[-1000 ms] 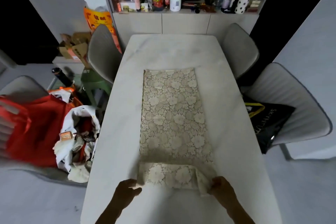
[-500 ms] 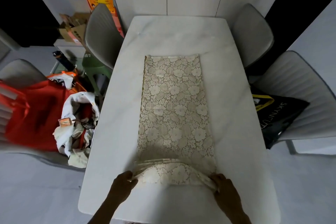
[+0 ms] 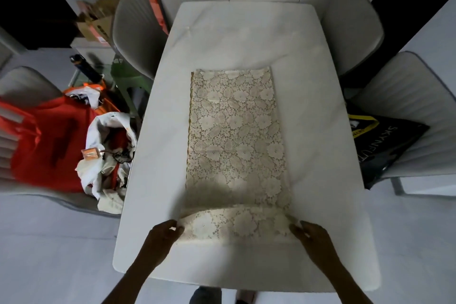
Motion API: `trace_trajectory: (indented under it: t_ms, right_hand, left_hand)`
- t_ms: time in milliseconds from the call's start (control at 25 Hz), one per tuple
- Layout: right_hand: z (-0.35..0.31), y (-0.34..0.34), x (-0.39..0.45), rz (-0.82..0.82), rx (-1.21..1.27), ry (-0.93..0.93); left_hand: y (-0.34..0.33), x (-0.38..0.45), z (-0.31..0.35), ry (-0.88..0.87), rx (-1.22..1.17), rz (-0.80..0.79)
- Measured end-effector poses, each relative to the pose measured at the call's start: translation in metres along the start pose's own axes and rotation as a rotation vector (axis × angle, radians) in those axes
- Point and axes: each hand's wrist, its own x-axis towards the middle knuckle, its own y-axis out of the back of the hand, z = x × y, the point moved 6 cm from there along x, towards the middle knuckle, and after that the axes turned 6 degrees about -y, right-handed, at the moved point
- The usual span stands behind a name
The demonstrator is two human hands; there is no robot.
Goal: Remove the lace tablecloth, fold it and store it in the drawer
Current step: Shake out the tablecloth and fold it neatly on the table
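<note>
From the head view, the lace tablecloth (image 3: 237, 136) lies as a long narrow strip down the middle of the white worktop (image 3: 320, 205), its near end turned over in a short fold. The left hand (image 3: 164, 236) pinches the left corner of that fold; the right hand (image 3: 313, 237) pinches the right corner, the two well apart. To fold well, both corners should probably travel forward together at even height, side edges matched to the strip beneath, then the crease smoothed flat. No drawer is in view.
</note>
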Motion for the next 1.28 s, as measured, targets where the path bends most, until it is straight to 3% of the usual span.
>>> trace_trajectory:
  t_ms: [200,480,560,680,760,880,960,1280]
  right_hand:
    - [-0.045,0.008,0.062,0.059,0.325,-0.127]
    - [-0.037,-0.013,0.117,0.156,0.061,-0.203]
    - [-0.04,-0.013,0.121,0.198,0.047,-0.217]
    - [-0.055,-0.009,0.121,0.273,0.109,-0.228]
    - [-0.059,-0.008,0.12,0.242,0.19,-0.232]
    - [-0.048,-0.007,0.11,0.076,0.249,-0.295]
    - [-0.028,-0.006,0.097,0.035,0.121,-0.326]
    - [-0.007,-0.006,0.081,0.131,-0.011,-0.28]
  left_hand:
    - [0.016,0.073,0.022,0.006,-0.211,0.108]
    - [-0.002,0.125,0.0,0.099,-0.279,0.221]
    - [-0.001,0.122,-0.005,0.128,-0.353,0.179]
    - [-0.006,0.103,-0.01,0.115,-0.113,-0.003]
    - [-0.011,0.089,-0.013,0.11,0.02,-0.03]
    - [-0.012,0.07,-0.013,0.141,-0.041,0.082]
    - [-0.015,0.064,-0.014,0.145,-0.074,0.118]
    - [-0.023,0.054,-0.01,0.326,-0.192,0.36]
